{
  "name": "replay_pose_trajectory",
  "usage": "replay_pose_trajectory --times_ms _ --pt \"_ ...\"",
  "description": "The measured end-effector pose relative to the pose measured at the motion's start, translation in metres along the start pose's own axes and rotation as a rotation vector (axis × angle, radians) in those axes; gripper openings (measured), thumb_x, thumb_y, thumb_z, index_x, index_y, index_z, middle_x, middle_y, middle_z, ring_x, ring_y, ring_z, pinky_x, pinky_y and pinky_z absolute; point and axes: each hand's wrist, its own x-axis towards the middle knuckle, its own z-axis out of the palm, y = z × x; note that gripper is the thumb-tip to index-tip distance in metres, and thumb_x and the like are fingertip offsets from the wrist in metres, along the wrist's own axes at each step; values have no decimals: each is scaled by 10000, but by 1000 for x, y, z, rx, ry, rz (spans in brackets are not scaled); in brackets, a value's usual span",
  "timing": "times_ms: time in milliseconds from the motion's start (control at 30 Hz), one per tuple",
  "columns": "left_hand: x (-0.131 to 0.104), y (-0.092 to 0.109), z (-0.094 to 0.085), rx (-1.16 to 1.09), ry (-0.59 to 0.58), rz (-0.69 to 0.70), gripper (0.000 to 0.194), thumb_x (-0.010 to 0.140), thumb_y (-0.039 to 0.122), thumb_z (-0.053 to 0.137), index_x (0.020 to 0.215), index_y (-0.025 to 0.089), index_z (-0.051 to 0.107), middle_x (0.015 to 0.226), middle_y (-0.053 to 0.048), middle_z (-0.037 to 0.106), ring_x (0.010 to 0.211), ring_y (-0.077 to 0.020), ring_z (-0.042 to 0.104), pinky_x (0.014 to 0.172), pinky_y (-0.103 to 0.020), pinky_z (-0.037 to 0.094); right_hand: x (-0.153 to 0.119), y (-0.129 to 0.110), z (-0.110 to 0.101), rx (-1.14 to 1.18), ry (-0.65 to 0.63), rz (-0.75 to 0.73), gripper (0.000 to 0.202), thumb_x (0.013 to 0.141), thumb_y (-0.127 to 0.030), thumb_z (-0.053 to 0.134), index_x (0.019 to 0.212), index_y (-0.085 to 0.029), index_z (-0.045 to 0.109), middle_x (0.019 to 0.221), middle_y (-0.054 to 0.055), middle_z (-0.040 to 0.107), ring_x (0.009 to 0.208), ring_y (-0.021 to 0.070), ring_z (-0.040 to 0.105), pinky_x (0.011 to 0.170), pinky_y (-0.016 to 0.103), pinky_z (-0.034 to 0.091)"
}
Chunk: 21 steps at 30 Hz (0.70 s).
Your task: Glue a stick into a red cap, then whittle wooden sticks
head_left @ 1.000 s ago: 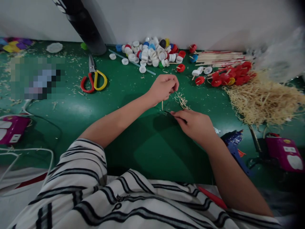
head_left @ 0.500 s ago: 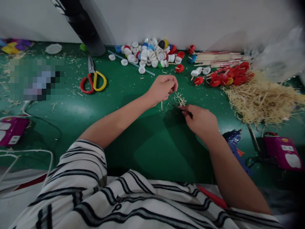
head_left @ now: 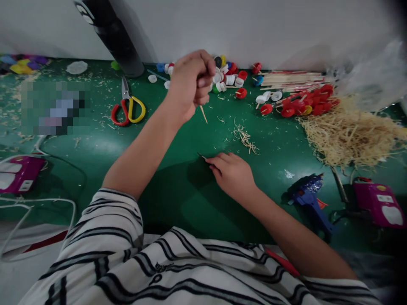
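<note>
My left hand (head_left: 193,82) is raised in front of the pile of bottle caps (head_left: 232,75), its fingers curled round a thin wooden stick (head_left: 204,114) whose pointed end sticks out below. Lower and to the right, my right hand (head_left: 233,171) pinches a small dark blade (head_left: 201,156) that points left over the green table (head_left: 203,203). Thin curled wood shavings (head_left: 246,139) lie just beyond my right hand. My left hand hides part of the caps.
Scissors (head_left: 129,103) and a black bottle (head_left: 119,42) stand at the left. Back right are red caps on sticks (head_left: 302,101), a bundle of sticks (head_left: 289,79) and a straw-like heap (head_left: 352,133). A blue glue gun (head_left: 310,201) lies right, near a magenta box (head_left: 378,203).
My left hand has risen up and to the left with the stick. My right hand has moved left and slightly nearer to me with the blade, away from the shavings.
</note>
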Motion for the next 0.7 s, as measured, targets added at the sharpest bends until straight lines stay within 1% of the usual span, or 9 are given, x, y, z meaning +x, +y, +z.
replay_pose_trajectory --times_ms 67,100,233,300,367,400,533,633,700 --pt "-1 9 -4 -39 -26 6 328 850 10 506 586 203 531 491 44 296 385 -33 146 330 -125 161 9 -1 1 -16 -23 39 349 1055 -188 535 1265 -236 811 1157 73 817 994 248 704 832 384 516" --pt "-2 12 -5 -41 -46 22 328 844 3 518 589 209 531 500 41 300 390 -39 146 327 -130 162 13 3 0 -31 -20 75 356 1052 -190 537 1281 -239 805 1184 78 814 1016 252 706 826 381 516" --pt "-3 12 -6 40 -92 135 300 836 -10 487 619 173 585 531 42 293 423 -31 138 373 -139 138 25 35 -13 -94 80 284 356 1027 -199 549 1283 -229 794 1224 97 798 1130 288 704 841 384 524" --pt "-4 8 -2 65 -75 127 313 836 -10 476 611 180 583 518 42 284 434 -37 116 381 -145 119 25 51 -21 -103 108 358 357 1008 -200 557 1279 -223 788 1215 102 796 1138 299 705 840 394 528" --pt "-5 2 4 79 -58 83 329 834 -4 493 590 201 578 503 42 271 433 -46 95 374 -154 97 22 61 -25 -107 117 406 360 994 -208 558 1272 -226 786 1190 106 798 1129 306 707 821 399 529" --pt "-6 0 6 86 -57 55 326 835 -6 497 589 192 581 502 42 276 428 -40 102 378 -151 101 21 64 -27 -107 122 422 361 989 -213 558 1267 -230 787 1177 107 799 1125 307 707 813 400 529" --pt "-7 -6 9 109 -44 -13 315 846 -15 477 603 161 571 496 48 282 410 -21 129 392 -140 119 15 67 -30 -76 159 456 374 971 -229 578 1279 -243 791 1134 95 796 1078 296 713 824 400 532" --pt "-5 -7 6 116 -54 27 323 843 15 476 587 183 578 496 44 263 426 -37 98 387 -175 98 14 59 -32 -35 166 450 408 974 -234 593 1336 -235 780 1137 98 792 1032 282 720 806 389 532" --pt "-4 -6 4 112 -74 65 311 830 27 489 594 196 602 501 42 268 445 -46 83 390 -198 89 19 48 -30 -39 123 403 416 993 -234 576 1357 -249 779 1183 101 791 1059 285 721 778 378 528"
